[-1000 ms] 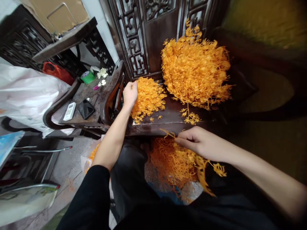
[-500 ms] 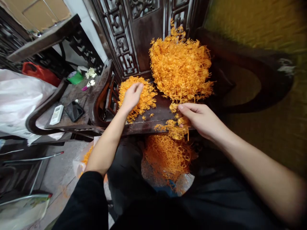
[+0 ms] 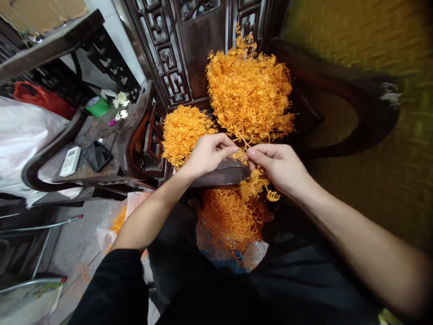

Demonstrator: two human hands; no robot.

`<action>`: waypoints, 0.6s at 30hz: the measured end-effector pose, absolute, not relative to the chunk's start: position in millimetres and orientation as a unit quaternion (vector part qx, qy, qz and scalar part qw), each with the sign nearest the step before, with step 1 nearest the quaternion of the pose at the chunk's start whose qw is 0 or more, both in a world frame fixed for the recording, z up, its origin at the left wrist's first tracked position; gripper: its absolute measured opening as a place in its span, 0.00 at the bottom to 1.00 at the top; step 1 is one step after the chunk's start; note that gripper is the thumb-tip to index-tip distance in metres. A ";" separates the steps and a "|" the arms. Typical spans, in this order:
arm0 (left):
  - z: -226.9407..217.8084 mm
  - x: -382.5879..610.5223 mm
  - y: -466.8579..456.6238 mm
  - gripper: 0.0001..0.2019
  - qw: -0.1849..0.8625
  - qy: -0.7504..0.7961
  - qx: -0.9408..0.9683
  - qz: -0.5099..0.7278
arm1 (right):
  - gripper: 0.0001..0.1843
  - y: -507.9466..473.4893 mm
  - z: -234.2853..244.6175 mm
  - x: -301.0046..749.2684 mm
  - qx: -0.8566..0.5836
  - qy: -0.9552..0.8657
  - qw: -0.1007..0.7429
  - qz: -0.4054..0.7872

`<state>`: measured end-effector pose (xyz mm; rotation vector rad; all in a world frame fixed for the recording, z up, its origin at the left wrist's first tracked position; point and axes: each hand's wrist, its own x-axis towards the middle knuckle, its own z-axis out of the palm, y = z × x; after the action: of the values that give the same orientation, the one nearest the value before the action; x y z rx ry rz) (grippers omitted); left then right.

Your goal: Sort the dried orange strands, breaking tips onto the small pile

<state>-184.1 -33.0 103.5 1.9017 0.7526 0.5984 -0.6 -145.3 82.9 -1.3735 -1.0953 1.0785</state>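
My right hand (image 3: 279,164) is closed in a pinch on the thin stem of a branching orange sprig (image 3: 254,183), whose frilly heads hang below the fingers. Thumb and fingers of my left hand (image 3: 214,153) are pinched on a small frilly head at the same sprig's left side, close to my right fingertips. Behind the hands a big bushy heap of orange sprigs (image 3: 250,95) rests on the dark wooden seat (image 3: 216,177). A smaller heap of loose orange heads (image 3: 186,131) lies left of it, partly behind my left hand.
Between my knees is a plastic bag with a tangle of bare orange stems (image 3: 233,216). At left, a side table (image 3: 89,135) holds a white remote (image 3: 71,161), a black tray (image 3: 97,156), a green tape roll (image 3: 98,106) and white flowers (image 3: 121,100). A curved armrest (image 3: 375,122) stands at right.
My left hand has moved right, from above the smaller heap to the sprig at my right hand. The right hand stays near the same place, and the hanging sprig has shifted.
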 end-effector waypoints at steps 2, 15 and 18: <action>105.7 -189.6 -26.2 0.07 0.459 0.339 0.780 0.254 | 0.21 -145.9 85.3 3.5 -0.571 -0.426 0.556 0.430; 112.8 -189.6 -49.5 0.18 0.568 0.286 0.768 0.070 | 0.09 -143.0 91.6 13.8 -0.562 -0.332 0.666 0.360; 101.5 -208.0 -17.6 0.14 0.472 0.407 0.778 0.079 | 0.08 -140.1 92.9 34.5 -0.564 -0.261 0.720 0.308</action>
<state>-208.0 -17.6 101.5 1.9044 0.9961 0.1929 34.5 -140.1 92.9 -1.2457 -0.5779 0.6814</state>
